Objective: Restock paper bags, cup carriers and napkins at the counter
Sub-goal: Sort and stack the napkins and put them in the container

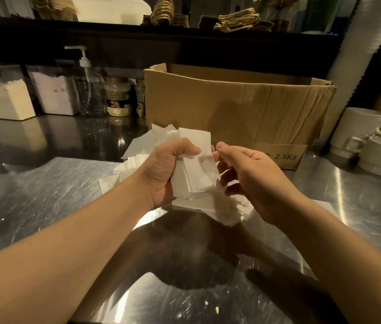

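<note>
A stack of white napkins (pixel 199 169) stands upright in my left hand (pixel 163 169), whose fingers curl round its top and left side. My right hand (pixel 250 178) is beside the stack on the right; its thumb touches the front napkin's edge and its loosely bent fingers reach behind the stack. More loose white napkins (pixel 135 150) lie spread on the steel counter (pixel 44 183) under and behind my hands. A worn brown cardboard box (pixel 236 108) marked 2.5Kg stands open just behind them.
At the back left stand two clear napkin holders (pixel 7 99), a pump bottle (pixel 89 87) and jars (pixel 118 97). White mugs (pixel 362 134) are stacked at the right beside a tall sleeve of cups (pixel 358 52). A dark shelf above carries bundles tied with twine (pixel 238 19).
</note>
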The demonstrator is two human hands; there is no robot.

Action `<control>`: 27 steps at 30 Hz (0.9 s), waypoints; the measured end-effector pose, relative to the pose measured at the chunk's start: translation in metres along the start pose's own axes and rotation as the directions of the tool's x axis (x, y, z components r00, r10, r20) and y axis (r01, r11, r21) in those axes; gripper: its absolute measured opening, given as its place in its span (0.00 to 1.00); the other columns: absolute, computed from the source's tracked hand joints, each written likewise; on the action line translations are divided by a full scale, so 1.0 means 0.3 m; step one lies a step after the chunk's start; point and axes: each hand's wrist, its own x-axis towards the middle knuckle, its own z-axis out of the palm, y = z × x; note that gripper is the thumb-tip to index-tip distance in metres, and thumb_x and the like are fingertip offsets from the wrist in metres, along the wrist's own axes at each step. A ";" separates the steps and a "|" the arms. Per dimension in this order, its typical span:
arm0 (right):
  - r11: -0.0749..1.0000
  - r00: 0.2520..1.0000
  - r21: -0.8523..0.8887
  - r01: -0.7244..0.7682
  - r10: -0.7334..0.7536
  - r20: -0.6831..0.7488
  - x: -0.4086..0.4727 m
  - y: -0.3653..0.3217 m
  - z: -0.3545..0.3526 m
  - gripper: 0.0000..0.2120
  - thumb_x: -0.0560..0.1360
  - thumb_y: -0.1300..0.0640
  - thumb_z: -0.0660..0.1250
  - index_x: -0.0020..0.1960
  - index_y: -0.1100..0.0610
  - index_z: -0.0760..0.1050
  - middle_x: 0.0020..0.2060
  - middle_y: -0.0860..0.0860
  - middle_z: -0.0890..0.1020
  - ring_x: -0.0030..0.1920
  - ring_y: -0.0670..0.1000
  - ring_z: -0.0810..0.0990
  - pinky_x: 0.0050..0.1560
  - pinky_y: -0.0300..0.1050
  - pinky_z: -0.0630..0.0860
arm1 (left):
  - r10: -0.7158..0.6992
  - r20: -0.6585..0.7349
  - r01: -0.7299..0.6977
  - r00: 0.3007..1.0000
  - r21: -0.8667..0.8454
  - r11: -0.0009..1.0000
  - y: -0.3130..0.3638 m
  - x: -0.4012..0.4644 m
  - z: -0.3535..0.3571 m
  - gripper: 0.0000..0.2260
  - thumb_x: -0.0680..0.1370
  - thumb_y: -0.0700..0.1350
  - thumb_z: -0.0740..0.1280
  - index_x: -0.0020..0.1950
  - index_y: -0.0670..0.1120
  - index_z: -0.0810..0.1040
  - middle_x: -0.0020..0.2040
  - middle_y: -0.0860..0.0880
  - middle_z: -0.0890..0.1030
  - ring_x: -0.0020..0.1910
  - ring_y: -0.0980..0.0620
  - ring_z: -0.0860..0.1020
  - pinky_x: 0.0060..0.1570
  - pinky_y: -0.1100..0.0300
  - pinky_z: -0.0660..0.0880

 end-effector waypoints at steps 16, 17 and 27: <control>0.985 0.984 -0.158 0.065 -0.036 0.177 -0.009 0.022 -0.014 0.18 0.73 0.51 0.77 0.61 0.50 0.77 0.52 0.48 0.86 0.54 0.50 0.85 0.58 0.56 0.82 | 0.147 0.015 -0.144 0.989 0.301 0.943 -0.011 -0.048 0.033 0.34 0.63 0.46 0.77 0.69 0.55 0.75 0.59 0.43 0.80 0.61 0.40 0.78 0.55 0.41 0.81; 0.959 0.986 -0.259 0.114 -0.077 0.148 -0.019 0.005 -0.024 0.16 0.73 0.51 0.77 0.59 0.49 0.78 0.50 0.47 0.86 0.52 0.49 0.85 0.56 0.55 0.83 | 0.164 -0.025 -0.139 0.986 0.423 0.896 0.003 -0.062 0.030 0.35 0.63 0.47 0.80 0.69 0.56 0.74 0.59 0.45 0.79 0.61 0.41 0.79 0.55 0.42 0.82; 0.686 0.953 -0.668 0.289 -0.139 0.269 -0.224 -0.060 -0.010 0.27 0.73 0.53 0.76 0.70 0.43 0.73 0.58 0.39 0.76 0.57 0.42 0.76 0.56 0.37 0.76 | 0.092 -0.039 -0.025 0.995 0.794 0.607 -0.025 -0.295 -0.050 0.21 0.70 0.48 0.81 0.60 0.59 0.79 0.52 0.61 0.85 0.54 0.59 0.82 0.61 0.55 0.78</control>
